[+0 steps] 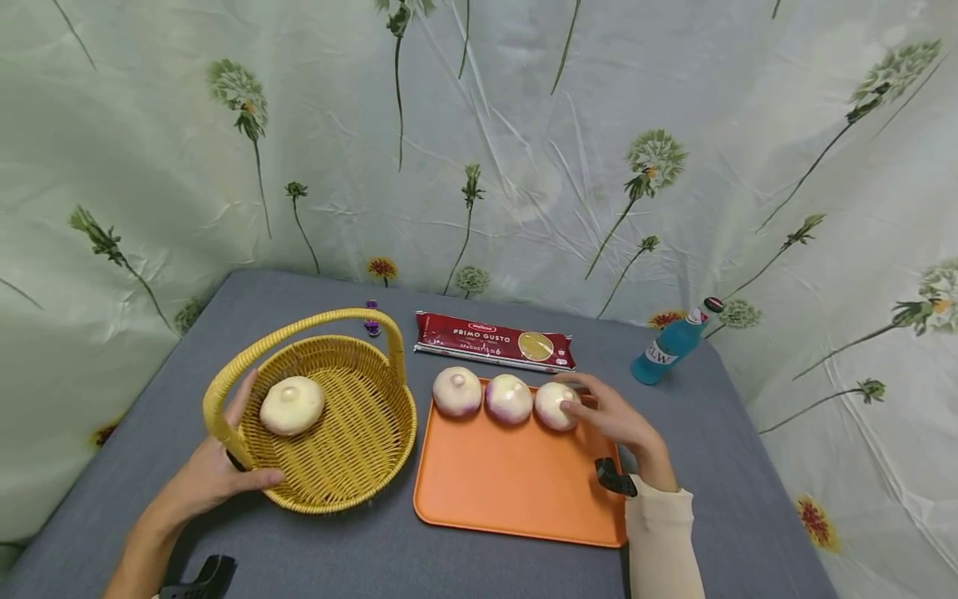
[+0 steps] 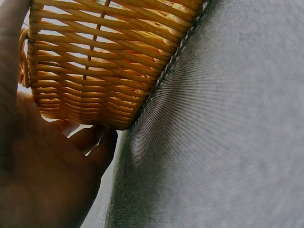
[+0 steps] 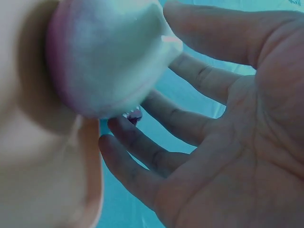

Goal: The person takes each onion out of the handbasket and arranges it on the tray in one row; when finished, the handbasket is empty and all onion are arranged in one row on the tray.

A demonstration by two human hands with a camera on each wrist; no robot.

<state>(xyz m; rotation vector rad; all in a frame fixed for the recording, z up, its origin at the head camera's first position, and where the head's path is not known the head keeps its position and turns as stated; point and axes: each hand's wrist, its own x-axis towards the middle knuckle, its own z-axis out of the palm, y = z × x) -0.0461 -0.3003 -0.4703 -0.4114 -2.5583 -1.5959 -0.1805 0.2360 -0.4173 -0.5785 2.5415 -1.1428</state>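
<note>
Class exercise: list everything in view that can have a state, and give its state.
Wicker basket: upright, handle raised
Basket turnip: whole, inside
Orange tray: flat, partly filled
Three tray turnips: whole, in a row
Spaghetti packet: lying flat, no opening visible
Blue bottle: standing, capped
Left hand: holding the basket's side
Right hand: around the right-end turnip, grip unclear

Cream right sleeve (image 1: 662, 532); black device (image 1: 615, 479) at each wrist

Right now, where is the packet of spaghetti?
In the head view, the packet of spaghetti lies near the centre, beyond the orange tray and the three white-purple vegetables, right of the yellow basket.
</note>
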